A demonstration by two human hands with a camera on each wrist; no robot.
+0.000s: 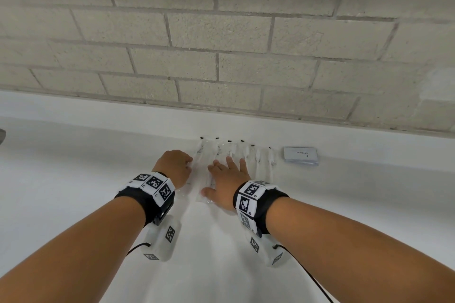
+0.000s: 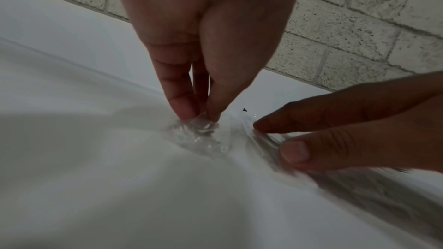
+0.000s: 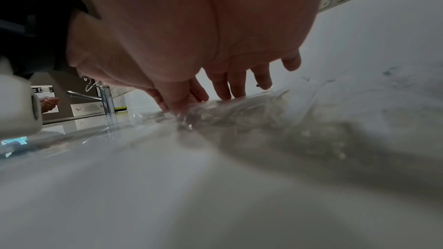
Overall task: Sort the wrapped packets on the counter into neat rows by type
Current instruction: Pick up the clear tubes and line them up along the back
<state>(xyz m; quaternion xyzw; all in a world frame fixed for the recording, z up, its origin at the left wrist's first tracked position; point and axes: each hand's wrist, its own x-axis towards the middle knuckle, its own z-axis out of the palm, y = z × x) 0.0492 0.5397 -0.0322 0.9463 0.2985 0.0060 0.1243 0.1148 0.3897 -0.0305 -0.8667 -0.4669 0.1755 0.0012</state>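
White surface [image 1: 73, 179] under a grey block wall [image 1: 221, 32]; entry as follows.

Clear packets [image 1: 264, 162]: long clear sleeves with black tips, laid side by side in one row near the back of the surface, running away from the person. About six tips show; the tips do not sit quite level, and the near ends are partly hidden by the hands.

Left packet [image 2: 201, 132]: at the row's left end, pinched between thumb and fingers [image 2: 182, 109] of the left hand [image 1: 173, 167], which are curled narrow onto the wrap.

Right hand [image 1: 227, 181]: fingers spread wide and flat, pressing down on the middle of the row; it grips nothing.

Toothpaste stack [image 1: 300, 156]: small white printed packets, piled just right of the row, apart from it.

Tap [image 3: 105, 99]: far left, seen only from the right wrist.

Progress, judged: types already separated; clear row nearly formed. Left to do: seat the left packet, even the ends. No loose packets show elsewhere.
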